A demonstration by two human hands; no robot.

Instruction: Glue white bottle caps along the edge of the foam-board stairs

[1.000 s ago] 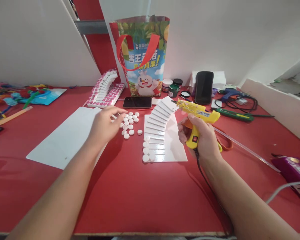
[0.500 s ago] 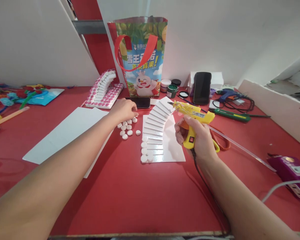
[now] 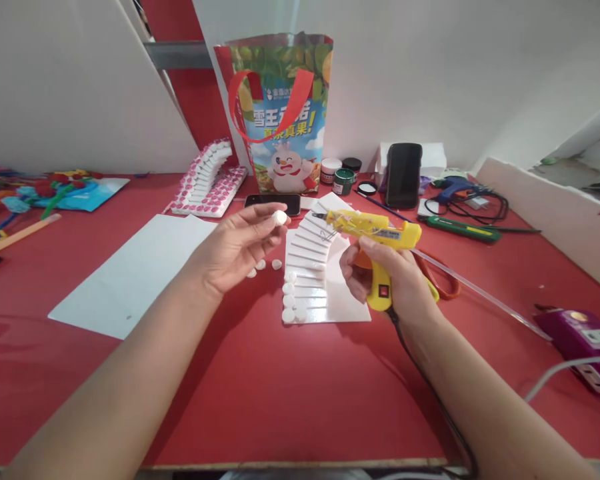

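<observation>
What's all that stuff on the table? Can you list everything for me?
table: one, red, under everything
glue gun: one, yellow, in right hand
disc: one, white, at left fingertips
loose discs: a few, white, below left hand
stair model: one, white, centre
sheet: one, white, left
bag: one, printed, red handles, back
phones: two, black, back
power strip: one, purple, right
left hand: pinching disc
right hand: gripping glue gun
</observation>
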